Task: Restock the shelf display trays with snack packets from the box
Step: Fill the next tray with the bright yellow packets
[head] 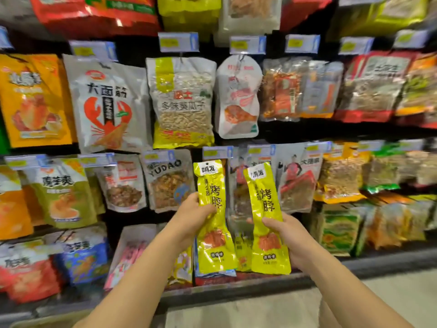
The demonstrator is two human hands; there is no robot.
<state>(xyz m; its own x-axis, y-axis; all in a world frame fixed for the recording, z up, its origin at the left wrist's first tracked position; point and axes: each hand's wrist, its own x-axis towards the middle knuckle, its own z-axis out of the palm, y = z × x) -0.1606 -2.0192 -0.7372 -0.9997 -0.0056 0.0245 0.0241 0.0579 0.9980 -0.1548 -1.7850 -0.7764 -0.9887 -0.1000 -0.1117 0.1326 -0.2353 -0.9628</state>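
Note:
I hold two long yellow snack packets upright in front of the shelves. My left hand (192, 215) grips the left yellow packet (212, 185) at its middle. My right hand (287, 237) grips the right yellow packet (264, 192) near its lower half. The two packets stand side by side, a small gap apart, before the hanging row of snacks. More yellow packets of the same kind (242, 254) sit low on the shelf between and behind them. No box is in view.
Hanging bags fill the rows: a white lobster bag (106, 102), a sunflower seed bag (183, 102), a YUDAO bag (166, 178). Price tags (217, 152) line the shelf rails. A dark shelf ledge (236, 287) runs below, with pale floor (390, 294) at right.

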